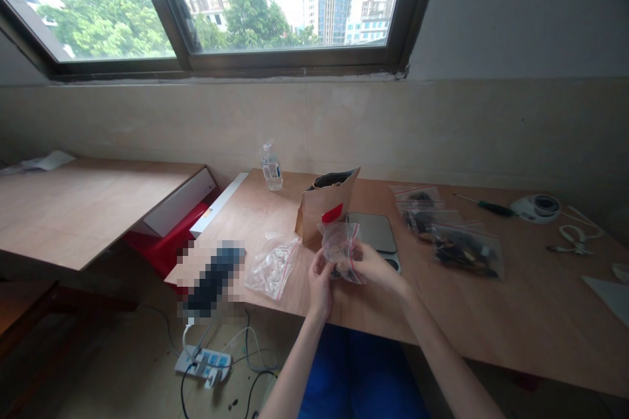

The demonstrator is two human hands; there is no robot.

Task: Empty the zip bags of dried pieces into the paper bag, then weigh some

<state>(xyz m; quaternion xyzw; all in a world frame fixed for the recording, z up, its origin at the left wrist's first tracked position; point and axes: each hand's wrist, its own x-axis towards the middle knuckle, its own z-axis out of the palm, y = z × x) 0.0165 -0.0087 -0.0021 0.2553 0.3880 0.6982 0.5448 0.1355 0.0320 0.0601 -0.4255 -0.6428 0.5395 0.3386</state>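
Between my two hands is a clear zip bag (340, 242) with a red seal line and some small dark pieces low inside, too small to make out. The fingers of my left hand (320, 278) pinch its left side. My right hand (371, 263) grips its right edge by the seal. Right behind the bag stands a brown paper bag (319, 209), open at the top, with a red patch on its front. A kitchen scale (376, 232) with a flat metal plate lies behind my right hand. Left of my hands rests a pile of clear zip bags (272, 265).
Zip bags of dark parts (464, 249) lie to the right, near a green screwdriver (491, 208) and a white dome camera (535, 207) with its cable. A water bottle (271, 169) stands at the back left. A power strip (204, 364) and cords are on the floor.
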